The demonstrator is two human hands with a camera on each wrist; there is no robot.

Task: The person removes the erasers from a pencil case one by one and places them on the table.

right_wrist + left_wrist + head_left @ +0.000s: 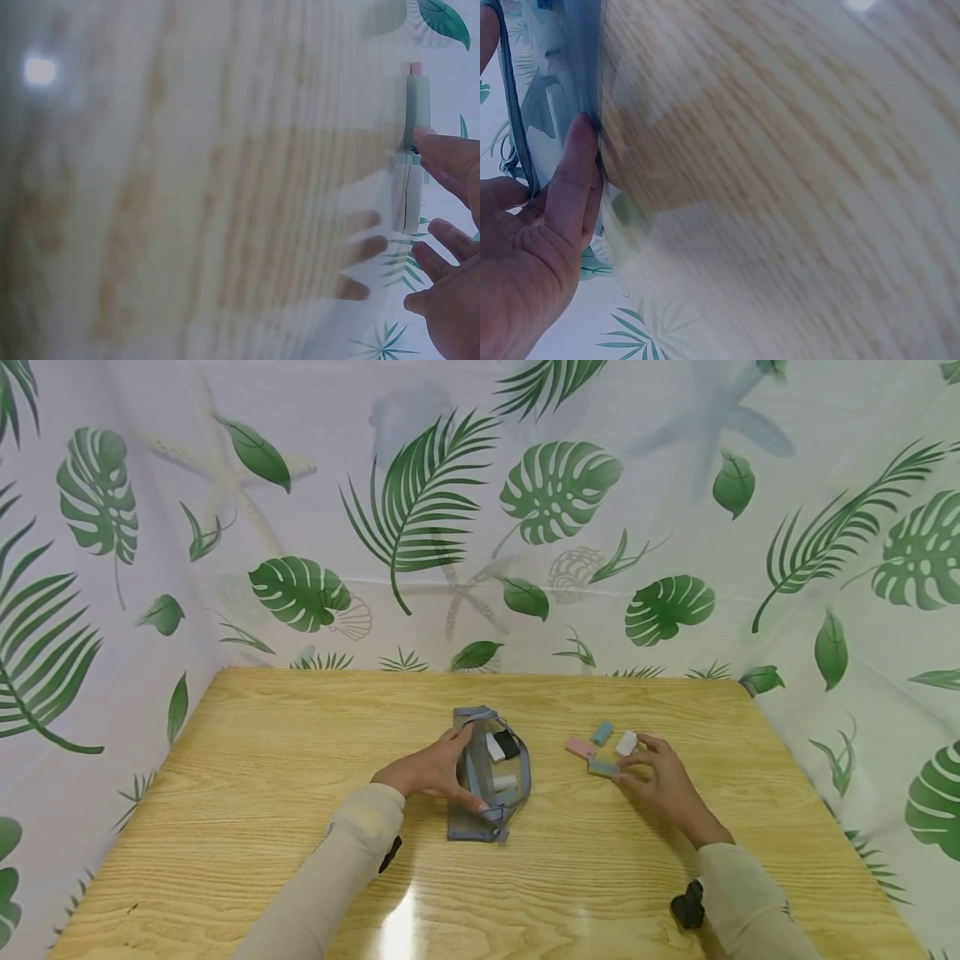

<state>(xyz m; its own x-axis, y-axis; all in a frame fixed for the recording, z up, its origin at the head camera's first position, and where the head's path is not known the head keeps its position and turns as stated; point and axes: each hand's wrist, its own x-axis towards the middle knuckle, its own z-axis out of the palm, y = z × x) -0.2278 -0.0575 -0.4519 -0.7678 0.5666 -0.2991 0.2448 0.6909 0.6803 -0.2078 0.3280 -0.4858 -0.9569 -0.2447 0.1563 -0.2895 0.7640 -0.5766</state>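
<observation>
A grey see-through zipper pouch (467,827) lies on the table with its mouth spread, holding several small white, black and bluish blocks that look like erasers. My left hand (435,767) grips the near left side of its mouth, thumb and fingers spread along the rim. To the right lie a pink eraser (579,747), a blue eraser (602,732), a white eraser (626,743) and a grey-green eraser (602,768). My right hand (663,785) reaches over these, a fingertip touching the end of the grey-green eraser (422,105). Its other fingers are extended beside the white one.
The wooden table (262,735) carries the pouch and the loose erasers. Behind it and at both sides hangs a white cloth (465,552) printed with green leaves. Black wrist devices sit under both sleeves.
</observation>
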